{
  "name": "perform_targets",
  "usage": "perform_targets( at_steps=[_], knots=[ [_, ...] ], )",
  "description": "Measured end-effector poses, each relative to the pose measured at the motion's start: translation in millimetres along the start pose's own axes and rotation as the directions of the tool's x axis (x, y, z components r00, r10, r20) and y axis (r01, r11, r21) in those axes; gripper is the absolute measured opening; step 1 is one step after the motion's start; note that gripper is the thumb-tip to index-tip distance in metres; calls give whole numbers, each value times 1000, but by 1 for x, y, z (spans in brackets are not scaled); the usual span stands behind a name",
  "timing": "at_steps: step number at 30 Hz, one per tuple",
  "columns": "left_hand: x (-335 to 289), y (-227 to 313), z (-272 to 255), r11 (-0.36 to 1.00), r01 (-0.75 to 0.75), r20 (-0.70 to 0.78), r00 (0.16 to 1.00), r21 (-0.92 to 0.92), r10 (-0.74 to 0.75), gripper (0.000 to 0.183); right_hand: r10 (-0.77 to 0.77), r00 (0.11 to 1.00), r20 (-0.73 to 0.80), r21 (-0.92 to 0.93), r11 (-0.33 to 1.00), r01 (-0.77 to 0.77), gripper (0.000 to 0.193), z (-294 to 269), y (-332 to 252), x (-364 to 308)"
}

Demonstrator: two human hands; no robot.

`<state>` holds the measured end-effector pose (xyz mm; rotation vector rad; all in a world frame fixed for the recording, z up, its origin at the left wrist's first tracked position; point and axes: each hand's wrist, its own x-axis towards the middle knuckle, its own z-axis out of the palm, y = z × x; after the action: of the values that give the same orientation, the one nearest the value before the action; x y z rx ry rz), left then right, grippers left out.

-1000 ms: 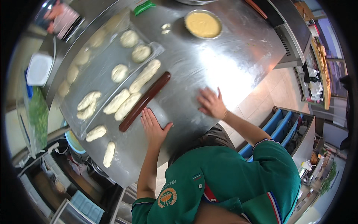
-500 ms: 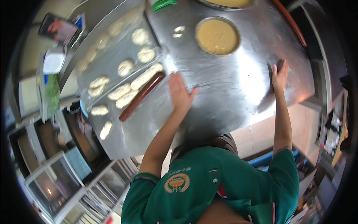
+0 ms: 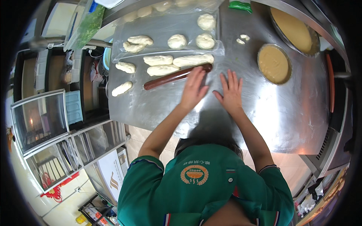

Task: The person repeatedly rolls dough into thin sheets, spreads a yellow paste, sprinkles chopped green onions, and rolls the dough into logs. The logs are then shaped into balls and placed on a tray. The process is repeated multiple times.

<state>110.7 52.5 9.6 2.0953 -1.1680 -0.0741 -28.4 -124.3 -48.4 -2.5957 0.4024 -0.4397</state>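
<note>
My left hand (image 3: pixel 193 90) rests with its fingers extended over the right end of a dark brown rolling pin (image 3: pixel 166 80), not wrapped round it. Just right of that end, my right hand (image 3: pixel 230 93) hovers over or touches the steel table (image 3: pixel 233 130); its fingers are spread and nothing is in it. Several elongated dough pieces (image 3: pixel 194 60) lie directly behind the pin. Two smaller dough pieces (image 3: pixel 122 89) sit farther left. Small white dough scraps (image 3: pixel 241 39) lie beyond my right hand.
Round dough balls (image 3: pixel 177 41) and a folded dough piece (image 3: pixel 137 43) sit on clear plastic sheeting (image 3: pixel 158 26). At the right stand a round pan of tan batter (image 3: pixel 274 64) and a larger pan (image 3: pixel 313 45). A green packet (image 3: pixel 240 6) lies at the far edge.
The view has swung leftward. My right hand has come from the table's right side to the middle, near the left. My left hand has moved onto the rolling pin's end.
</note>
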Motion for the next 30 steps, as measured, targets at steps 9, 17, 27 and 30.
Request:
perform_targets(
  at_steps=[9, 17, 27, 30],
  knots=[
    [-79, -110, -97, 854, 143, 13, 985, 500, -173, 57, -111, 969, -219, -247, 967, 54, 44, -5, 53, 133],
    [-94, -116, -144, 996, 5, 74, 997, 91, -11, 60, -220, 887, -405, -263, 958, 118, 54, -6, -9, 83],
    [-137, -306, -272, 802, 136, 70, 974, 582, -217, 60, -414, 894, 173, -245, 861, 446, 71, 45, -159, 45],
    [-131, -333, -267, 852, 119, 15, 989, 511, -147, 44, -276, 935, 223, -278, 901, 332, 67, 56, -180, 64]
  ],
)
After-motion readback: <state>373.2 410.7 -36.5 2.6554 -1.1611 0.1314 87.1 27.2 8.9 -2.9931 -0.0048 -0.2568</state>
